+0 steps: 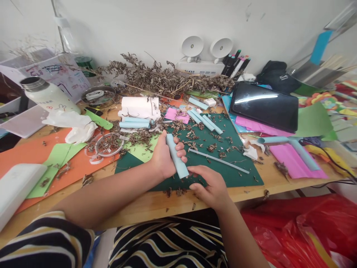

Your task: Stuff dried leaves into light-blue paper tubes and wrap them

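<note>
My left hand (164, 156) is wrapped round a light blue paper tube (176, 158), which slants with its near end toward my right hand. Beside that lower end, my right hand (210, 185) has its thumb and forefinger apart, the forefinger tip at or very near the tube's edge. Beneath both lies a dark green cutting mat (245, 175) scattered with dry leaf bits. A thin translucent stick (219, 160) rests on it to the right. More blue paper tubes (208, 123) lie behind my hands, and others (135, 123) sit to the left.
Dried leafy stems (156, 76) lie along the wall. At the left stand an open bottle (47, 93) and a roll of tape (109, 144) on orange paper (64, 178). To the right are a black tablet (264, 106), pink paper (295, 160) and a red plastic bag (301, 227) below the table edge.
</note>
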{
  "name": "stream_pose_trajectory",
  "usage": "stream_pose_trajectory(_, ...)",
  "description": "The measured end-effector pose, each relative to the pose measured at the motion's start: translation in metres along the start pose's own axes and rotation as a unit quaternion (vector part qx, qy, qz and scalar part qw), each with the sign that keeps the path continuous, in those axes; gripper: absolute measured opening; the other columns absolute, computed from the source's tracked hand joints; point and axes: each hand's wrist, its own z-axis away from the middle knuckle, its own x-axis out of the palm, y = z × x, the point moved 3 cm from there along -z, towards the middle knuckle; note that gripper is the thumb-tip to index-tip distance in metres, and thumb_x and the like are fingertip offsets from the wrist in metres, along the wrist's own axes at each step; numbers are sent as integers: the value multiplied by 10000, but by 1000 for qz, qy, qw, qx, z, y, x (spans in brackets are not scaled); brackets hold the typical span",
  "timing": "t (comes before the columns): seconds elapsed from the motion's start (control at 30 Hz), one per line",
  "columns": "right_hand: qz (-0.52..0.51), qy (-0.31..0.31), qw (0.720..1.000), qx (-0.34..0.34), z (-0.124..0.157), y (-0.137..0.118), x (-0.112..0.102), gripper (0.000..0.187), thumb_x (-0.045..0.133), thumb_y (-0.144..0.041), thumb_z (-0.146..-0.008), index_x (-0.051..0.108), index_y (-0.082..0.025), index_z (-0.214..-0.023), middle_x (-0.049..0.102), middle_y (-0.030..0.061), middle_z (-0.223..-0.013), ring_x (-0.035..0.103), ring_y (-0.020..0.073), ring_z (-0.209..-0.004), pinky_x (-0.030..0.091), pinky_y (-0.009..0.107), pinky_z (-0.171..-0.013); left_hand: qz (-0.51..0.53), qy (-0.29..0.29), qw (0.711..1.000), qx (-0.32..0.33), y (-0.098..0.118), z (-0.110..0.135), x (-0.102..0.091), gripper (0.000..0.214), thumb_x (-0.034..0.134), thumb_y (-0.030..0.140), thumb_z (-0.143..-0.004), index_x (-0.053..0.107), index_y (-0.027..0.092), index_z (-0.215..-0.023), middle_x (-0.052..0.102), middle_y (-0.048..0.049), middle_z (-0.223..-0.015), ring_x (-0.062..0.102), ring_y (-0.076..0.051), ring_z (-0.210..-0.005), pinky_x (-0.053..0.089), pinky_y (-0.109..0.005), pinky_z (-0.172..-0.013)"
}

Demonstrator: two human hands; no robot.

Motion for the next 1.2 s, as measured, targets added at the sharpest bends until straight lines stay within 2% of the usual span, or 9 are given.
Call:
stream_pose_trajectory(0.2, 54, 26, 998, -6, 1, -1, 1, 104, 480, -218, -772, 554, -168, -825, 649, 32, -702, 593, 123, -620, 466, 220, -554, -5, -9, 1000, 4, -2, 0, 0, 420, 229, 497, -824, 347, 170, -589, 317, 50, -443, 317, -72, -335, 312, -184, -354)
stream_pose_trajectory(0.43, 164, 63, 984, -17, -1, -8, 10, 142, 441, -184, -790, 579, -154, -782, 656, 34, -654, 595, 138, -589, 462, 245, -555, 6, -7, 999, 30, 1, 1, 1, 419, 224, 499, -819, 329, 173, -578, 294, 56, -439, 301, -68, -320, 295, -182, -343)
stream_pose_trajectory(0.6, 203, 106, 973, 10, 2, -12, 15, 167, 411, -168, -807, 576, -149, -804, 669, 52, -698, 603, 145, -597, 460, 252, -538, 8, -4, 999, 53, 3, 0, 1, 402, 223, 480, -813, 315, 176, -567, 277, 57, -431, 291, -70, -316, 289, -183, -342)
stream_pose_trajectory(0.67, 169, 94, 981, 15, 3, -9, 12, 162, 406, -170, -811, 565, -156, -835, 669, 48, -728, 608, 135, -635, 473, 238, -567, 6, -4, 999, 46, 3, 0, 1, 398, 222, 470, -813, 316, 174, -564, 286, 53, -432, 304, -74, -324, 299, -188, -349)
stream_pose_trajectory(0.73, 118, 46, 992, -1, 3, -7, 9, 170, 411, -193, -813, 544, -156, -913, 664, 54, -813, 609, 133, -731, 486, 241, -639, 8, -9, 999, 37, 4, 1, 2, 397, 220, 464, -815, 323, 172, -565, 297, 50, -436, 313, -75, -330, 309, -191, -355)
stream_pose_trajectory(0.83, 89, -13, 995, -31, 3, -5, 7, 315, 494, -321, -776, 497, -130, -1026, 635, 91, -938, 584, 167, -866, 483, 286, -738, 15, -16, 999, 33, 4, 2, 3, 408, 215, 469, -819, 332, 170, -568, 304, 48, -441, 316, -73, -333, 313, -190, -357)
stream_pose_trajectory(0.93, 124, 12, 991, -41, 3, -5, 8, 403, 555, -410, -719, 508, -120, -996, 638, 109, -907, 586, 192, -843, 484, 310, -719, 21, -13, 999, 33, 2, 5, 3, 420, 210, 481, -820, 331, 170, -566, 302, 49, -442, 317, -73, -335, 318, -190, -357)
stream_pose_trajectory(1.03, 148, 54, 986, -53, 4, -7, 9, 269, 534, -327, -756, 533, -128, -937, 651, 99, -850, 596, 179, -792, 481, 298, -687, 21, -16, 999, 31, 0, 6, 3, 424, 209, 485, -820, 332, 170, -565, 304, 48, -446, 322, -74, -339, 327, -194, -361)
stream_pose_trajectory(1.2, 129, 28, 990, -51, 0, -7, 3, 250, 468, -348, -799, 572, -134, -875, 665, 68, -761, 607, 148, -696, 472, 254, -612, 10, -21, 999, 32, -1, 6, 4, 423, 210, 478, -823, 344, 168, -568, 312, 44, -446, 331, -78, -341, 329, -198, -359)
